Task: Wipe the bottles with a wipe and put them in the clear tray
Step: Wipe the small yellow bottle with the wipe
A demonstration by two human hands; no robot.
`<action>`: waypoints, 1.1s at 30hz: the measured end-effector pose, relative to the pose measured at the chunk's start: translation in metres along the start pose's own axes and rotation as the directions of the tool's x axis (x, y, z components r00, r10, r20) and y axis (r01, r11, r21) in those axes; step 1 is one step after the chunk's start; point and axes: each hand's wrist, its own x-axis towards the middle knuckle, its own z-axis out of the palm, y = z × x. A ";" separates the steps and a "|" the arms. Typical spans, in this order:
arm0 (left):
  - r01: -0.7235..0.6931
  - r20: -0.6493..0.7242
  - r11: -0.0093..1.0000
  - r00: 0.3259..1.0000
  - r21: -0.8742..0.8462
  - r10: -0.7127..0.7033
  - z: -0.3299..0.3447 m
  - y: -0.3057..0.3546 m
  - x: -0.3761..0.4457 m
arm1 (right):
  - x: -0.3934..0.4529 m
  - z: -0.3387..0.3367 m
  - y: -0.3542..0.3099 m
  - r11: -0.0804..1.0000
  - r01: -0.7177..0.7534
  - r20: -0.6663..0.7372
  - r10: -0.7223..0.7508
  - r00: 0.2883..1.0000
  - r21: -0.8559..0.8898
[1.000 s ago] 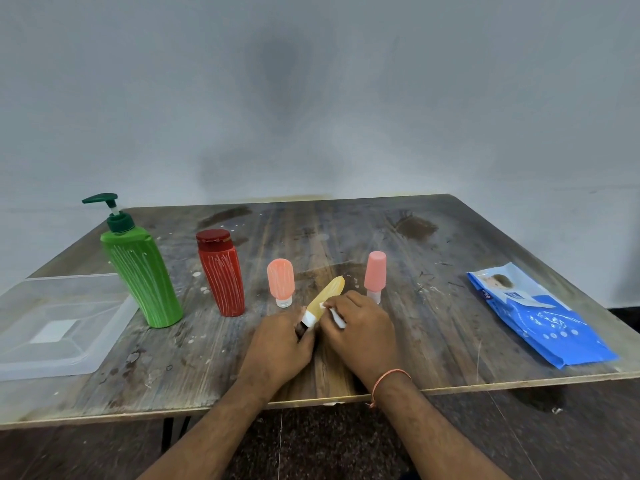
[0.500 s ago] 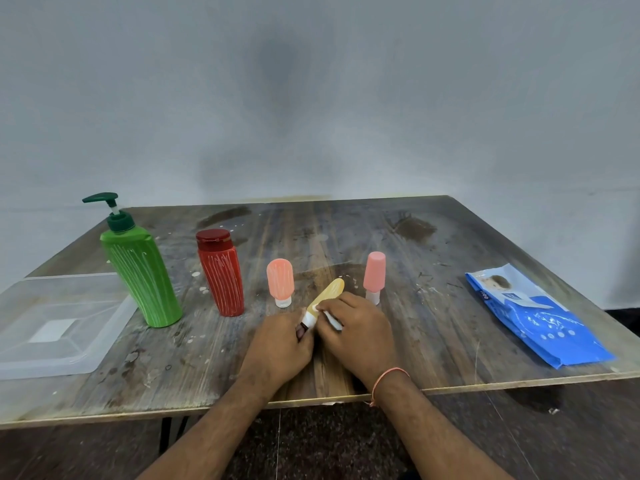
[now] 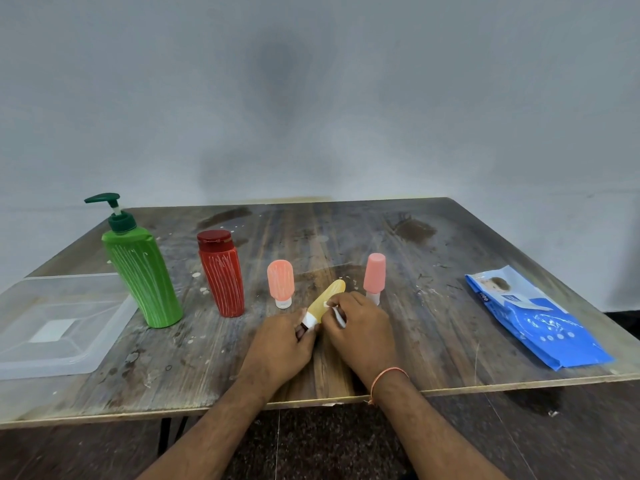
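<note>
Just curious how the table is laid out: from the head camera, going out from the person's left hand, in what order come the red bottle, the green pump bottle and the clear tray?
From the left hand:
1. Red bottle, standing just to its left and a little farther back.
2. Green pump bottle, farther left.
3. Clear tray, at the table's left edge.

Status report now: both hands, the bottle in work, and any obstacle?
Left hand grips small yellow bottle at its white cap end. Right hand rubs white wipe on it. Clear plastic tray holds nothing; nothing blocks.
</note>
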 end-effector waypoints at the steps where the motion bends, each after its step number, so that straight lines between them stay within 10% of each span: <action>1: 0.004 -0.003 1.000 1.000 0.001 -0.004 0.000 0.000 0.000 | 0.001 0.000 0.000 1.000 0.000 -0.013 0.000 1.000 0.007; 33: 0.045 0.020 0.999 0.999 -0.024 -0.045 -0.004 0.002 -0.001 | 0.002 -0.008 0.000 0.997 -0.047 -0.006 0.047 0.999 0.062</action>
